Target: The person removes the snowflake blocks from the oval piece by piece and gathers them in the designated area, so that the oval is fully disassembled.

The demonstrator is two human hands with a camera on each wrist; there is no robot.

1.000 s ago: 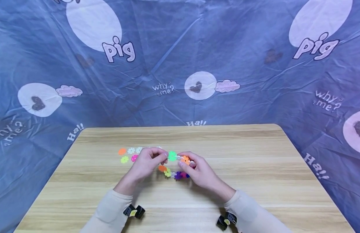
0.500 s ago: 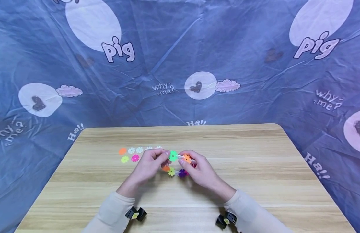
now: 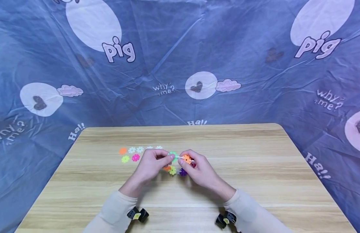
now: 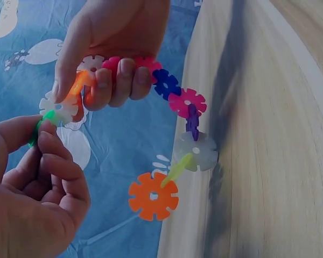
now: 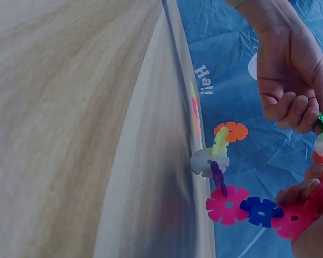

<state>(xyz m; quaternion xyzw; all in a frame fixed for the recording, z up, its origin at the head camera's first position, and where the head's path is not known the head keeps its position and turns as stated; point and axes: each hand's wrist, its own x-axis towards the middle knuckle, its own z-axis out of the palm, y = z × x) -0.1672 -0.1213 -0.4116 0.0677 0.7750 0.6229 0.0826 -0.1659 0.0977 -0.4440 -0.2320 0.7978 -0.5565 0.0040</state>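
My left hand [image 3: 152,164] pinches a green notched flower-shaped disc [image 3: 173,156] between thumb and fingers. In the left wrist view the green disc [image 4: 50,116] meets the edge of a whitish disc [image 4: 59,109]; how deeply they slot is unclear. The right hand [image 3: 198,169] grips a curved chain of interlocked discs, its thumb at the whitish disc beside an orange disc [image 3: 186,159]. From that hand the chain runs through pink, blue [image 5: 261,212], pink, purple, whitish [image 4: 196,151] and yellow discs to an orange end disc [image 4: 153,196], hanging free. Fingers hide part of the chain.
Loose discs lie on the wooden table [image 3: 255,181] beyond and left of my left hand: orange [image 3: 122,151], yellow [image 3: 125,159], pink [image 3: 135,157] and several white ones [image 3: 140,149]. A blue printed cloth [image 3: 168,58] hangs behind the table's far edge.
My left hand has shifted slightly right, closer to the right hand, and its thumb now covers more of the green disc. The chain's hanging end has swung a little right and up.
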